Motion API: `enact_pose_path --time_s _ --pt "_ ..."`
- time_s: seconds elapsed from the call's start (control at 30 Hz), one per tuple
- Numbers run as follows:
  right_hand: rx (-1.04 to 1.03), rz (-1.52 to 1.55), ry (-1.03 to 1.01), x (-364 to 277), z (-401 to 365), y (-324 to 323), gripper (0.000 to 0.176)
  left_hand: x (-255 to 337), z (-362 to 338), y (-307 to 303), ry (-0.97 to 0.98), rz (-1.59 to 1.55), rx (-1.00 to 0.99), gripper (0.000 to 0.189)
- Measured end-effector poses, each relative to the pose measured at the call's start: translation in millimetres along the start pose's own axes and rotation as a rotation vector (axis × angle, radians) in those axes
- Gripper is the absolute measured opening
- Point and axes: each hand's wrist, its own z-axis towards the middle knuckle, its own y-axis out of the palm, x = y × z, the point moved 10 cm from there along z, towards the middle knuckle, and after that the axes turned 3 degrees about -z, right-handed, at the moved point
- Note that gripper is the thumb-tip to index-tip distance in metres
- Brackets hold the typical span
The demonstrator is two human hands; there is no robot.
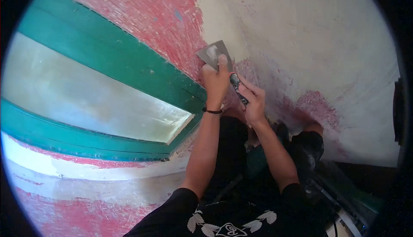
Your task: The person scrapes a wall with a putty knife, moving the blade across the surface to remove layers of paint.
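One grey flat-bladed metal putty knife (214, 53) sits just above the middle of the frame, its blade laid against the wall (327, 43) where the cream filler meets the scraped pink-red paint. Both hands are on this single tool, close together and touching it at different points.

The left hand (215, 81) is curled at the base of the blade, with one fingertip pressed flat on the blade's face. The right hand (254, 101), just below and to the right of it, is clamped round the knife's dark handle (235, 84), which slants down toward the lower right. One thin black wristband (212, 111) circles the left wrist. The two bare forearms run down to the bottom centre of the frame, where the short sleeves of a black shirt with a white leaf print (228, 226) show.

To the left of the hands stands one window frame of green painted wood (129, 56), seen as two broad green bands, an upper and a lower one, which meet in a corner just left of the left wrist. Between the bands lies one pale, whitish panel (86, 95).

The wall is cream across the upper right, with one large pink-red patch at top centre and one smaller pink patch right of the hands. Below the frame, at lower left, run white and pink-red strips. Dark shapes at the lower right are too dim to make out.
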Motion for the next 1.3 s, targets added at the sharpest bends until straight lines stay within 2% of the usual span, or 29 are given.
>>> enact_pose_path --time_s 0.03,0.13,0.2,0.3,0.4,0.43,0.57,0.7,0.8,0.97,1.07,1.17,1.3 --pt "0.003 0.0 -0.02 -5 1 0 0.039 4 5 4 0.027 -0.002 0.001 0.031" --pt "0.014 -0.084 -0.079 -5 -10 4 0.04 -3 -9 -7 -0.075 -0.107 0.049 0.032" --pt "0.024 -0.111 -0.106 6 -25 10 0.04 -8 -21 -20 -0.114 -0.03 0.009 0.031" --pt "0.038 -0.116 -0.322 10 -36 27 0.04 -19 -39 -36 -0.203 -0.048 0.045 0.032" --pt "0.001 -0.128 -0.31 2 -37 26 0.041 -13 -36 -38 -0.189 -0.047 0.069 0.034" --pt "-0.023 -0.118 -0.212 -3 -34 24 0.042 -8 -33 -36 -0.169 -0.03 0.065 0.036" --pt "-0.022 -0.095 -0.063 -2 -8 8 0.041 -8 -7 -13 -0.074 -0.004 0.049 0.037" --pt "0.005 -0.044 -0.097 -11 8 -1 0.041 -1 5 7 -0.065 -0.073 0.056 0.036" --pt "0.025 -0.021 0.019 -2 -3 5 0.042 3 1 1 -0.057 -0.062 0.06 0.035" --pt "-0.005 -0.025 -0.074 8 -31 31 0.043 -9 -23 -38 -0.186 -0.092 0.094 0.032" --pt "-0.037 -0.036 -0.064 4 -33 34 0.044 3 -21 -40 -0.216 0.055 0.041 0.032" --pt "-0.059 -0.059 -0.05 -7 -28 33 0.043 8 -12 -36 -0.114 -0.035 0.074 0.032" --pt "-0.052 -0.117 -0.115 -6 -24 27 0.042 -5 -12 -35 -0.142 -0.052 0.058 0.032"
